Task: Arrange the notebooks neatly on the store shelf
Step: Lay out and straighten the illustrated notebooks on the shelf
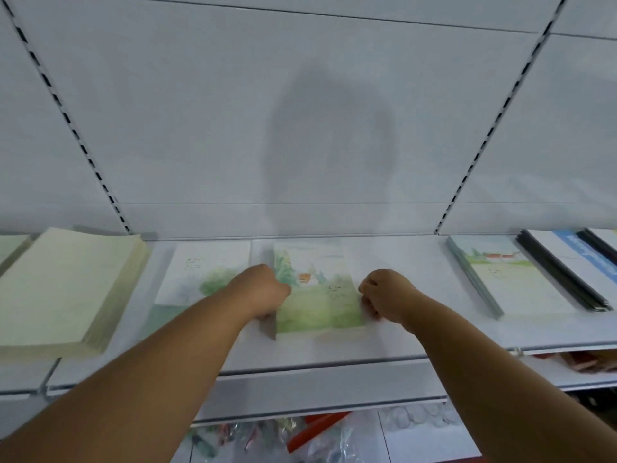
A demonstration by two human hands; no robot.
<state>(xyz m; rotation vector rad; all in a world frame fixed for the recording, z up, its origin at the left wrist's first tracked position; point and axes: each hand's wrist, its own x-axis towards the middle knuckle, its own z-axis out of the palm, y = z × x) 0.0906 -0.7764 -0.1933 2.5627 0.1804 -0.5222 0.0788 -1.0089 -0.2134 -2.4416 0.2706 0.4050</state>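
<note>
Two hands hold one notebook [317, 292] in the middle of the white shelf [334, 349]. The notebook has a green picture with trees and a small house. The left hand [263, 289] grips its left edge, with fingers curled around it. The right hand [384, 295] grips its right edge the same way. The near edge of the notebook looks lifted a little off the shelf, though the picture is blurry there.

Just to the left lies a second notebook [207, 272], flat, with a pale cover. The left arm covers its near corner. Further left sits a thick stack [63, 289] of pale yellow-green books, close to the shelf's front edge.

To the right of the held notebook there is a wide bare patch of shelf. Past it lies a thin pile [504, 275] with a red-roofed house on top, tilted a bit. Beside that pile is a dark-edged stack [564, 272].

Bare shelf also runs between the held notebook and the front edge. The white back wall [300, 111] stands right behind the notebooks.
</note>
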